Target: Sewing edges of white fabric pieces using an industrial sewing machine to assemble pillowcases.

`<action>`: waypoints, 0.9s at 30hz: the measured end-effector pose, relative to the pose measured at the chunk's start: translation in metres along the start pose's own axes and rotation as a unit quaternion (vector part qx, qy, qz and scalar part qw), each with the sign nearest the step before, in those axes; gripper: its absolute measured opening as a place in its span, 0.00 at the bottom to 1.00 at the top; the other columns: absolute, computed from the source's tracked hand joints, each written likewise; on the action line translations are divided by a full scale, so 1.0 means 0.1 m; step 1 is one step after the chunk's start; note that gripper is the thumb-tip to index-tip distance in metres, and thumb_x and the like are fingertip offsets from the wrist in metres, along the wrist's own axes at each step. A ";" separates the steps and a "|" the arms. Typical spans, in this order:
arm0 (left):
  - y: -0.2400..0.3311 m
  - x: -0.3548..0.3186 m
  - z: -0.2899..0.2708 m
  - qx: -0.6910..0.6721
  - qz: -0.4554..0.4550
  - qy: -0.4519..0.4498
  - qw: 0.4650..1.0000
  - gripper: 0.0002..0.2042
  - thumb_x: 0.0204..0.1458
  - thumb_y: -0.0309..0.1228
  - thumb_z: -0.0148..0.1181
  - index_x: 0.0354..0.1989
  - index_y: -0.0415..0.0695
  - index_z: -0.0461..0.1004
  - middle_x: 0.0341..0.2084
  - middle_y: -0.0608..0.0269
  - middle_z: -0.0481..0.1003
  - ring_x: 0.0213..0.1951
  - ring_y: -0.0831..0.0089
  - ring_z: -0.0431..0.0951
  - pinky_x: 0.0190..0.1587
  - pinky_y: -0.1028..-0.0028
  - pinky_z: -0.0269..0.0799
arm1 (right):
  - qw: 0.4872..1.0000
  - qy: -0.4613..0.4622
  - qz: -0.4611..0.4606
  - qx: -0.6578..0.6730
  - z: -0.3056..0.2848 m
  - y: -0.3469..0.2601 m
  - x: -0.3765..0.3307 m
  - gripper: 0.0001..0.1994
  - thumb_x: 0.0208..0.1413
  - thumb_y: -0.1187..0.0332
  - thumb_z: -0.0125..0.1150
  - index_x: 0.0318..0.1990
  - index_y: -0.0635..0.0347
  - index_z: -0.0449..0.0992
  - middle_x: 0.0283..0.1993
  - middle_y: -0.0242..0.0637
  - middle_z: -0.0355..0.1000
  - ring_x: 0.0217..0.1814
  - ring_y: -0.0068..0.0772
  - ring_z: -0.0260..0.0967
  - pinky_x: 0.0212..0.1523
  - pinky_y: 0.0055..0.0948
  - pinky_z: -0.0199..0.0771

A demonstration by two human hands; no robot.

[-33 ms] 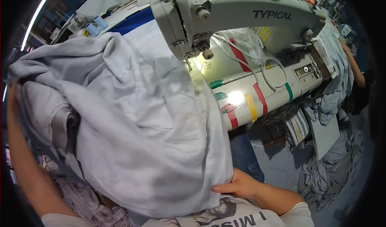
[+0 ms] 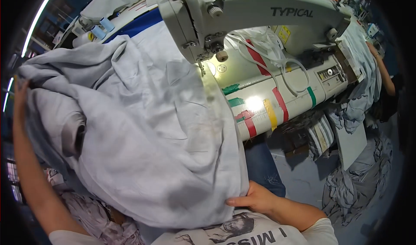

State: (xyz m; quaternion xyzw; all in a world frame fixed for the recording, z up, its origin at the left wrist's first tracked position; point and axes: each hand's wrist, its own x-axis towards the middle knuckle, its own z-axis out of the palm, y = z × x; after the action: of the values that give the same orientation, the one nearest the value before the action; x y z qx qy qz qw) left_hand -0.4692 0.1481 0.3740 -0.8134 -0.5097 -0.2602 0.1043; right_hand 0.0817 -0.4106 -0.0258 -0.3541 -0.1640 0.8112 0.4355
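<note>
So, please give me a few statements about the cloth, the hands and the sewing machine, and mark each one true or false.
1. The right hand grips the lower edge of the pale grey cloth. True.
2. The left hand rests on the sewing machine. False: it holds the cloth's far left edge.
3. Coloured tape strips mark the machine bed. True.
4. The cloth is folded flat. False: it lies bunched and draped.
</note>
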 end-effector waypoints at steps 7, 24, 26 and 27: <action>3.26 -2.43 2.96 -0.131 0.098 -0.312 0.936 0.32 0.52 0.34 0.63 0.65 0.40 0.58 0.65 0.50 0.58 0.67 0.55 0.57 0.66 0.63 0.53 | 0.998 0.063 0.023 0.011 -0.14 0.20 0.21 0.16 0.52 0.73 0.66 0.49 0.66 0.76 0.45 0.34 0.77 0.48 0.23 0.71 0.53 0.24 0.68; 4.85 -4.47 2.40 -0.350 0.016 -0.197 0.915 0.24 0.39 0.20 0.66 0.48 0.38 0.68 0.39 0.52 0.71 0.35 0.61 0.73 0.39 0.69 0.72 | 0.997 -0.012 0.032 -0.070 -0.03 0.60 0.48 0.09 0.53 0.73 0.66 0.41 0.65 0.80 0.35 0.34 0.78 0.36 0.18 0.72 0.37 0.20 0.72; 4.85 -4.88 2.61 -0.364 -0.050 -0.196 0.909 0.23 0.40 0.19 0.65 0.48 0.37 0.68 0.38 0.51 0.71 0.34 0.61 0.73 0.38 0.69 0.72 | 0.994 -0.012 -0.010 -0.105 -0.03 0.65 0.48 0.08 0.54 0.75 0.64 0.42 0.65 0.80 0.37 0.33 0.78 0.39 0.18 0.72 0.40 0.19 0.72; 4.84 -5.03 2.68 -0.381 -0.102 -0.207 0.895 0.23 0.40 0.19 0.65 0.48 0.37 0.67 0.38 0.52 0.71 0.34 0.61 0.73 0.37 0.69 0.72 | 0.994 -0.015 -0.007 -0.106 -0.02 0.67 0.47 0.08 0.54 0.75 0.64 0.42 0.65 0.80 0.37 0.33 0.78 0.39 0.18 0.72 0.40 0.19 0.72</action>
State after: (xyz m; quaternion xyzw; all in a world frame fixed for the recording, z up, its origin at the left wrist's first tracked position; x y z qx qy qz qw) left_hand -0.1306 -0.3470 -0.0718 -0.7699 -0.4615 -0.2695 -0.3489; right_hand 0.0263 -0.4100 -0.0860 -0.3852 -0.2583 0.7911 0.3987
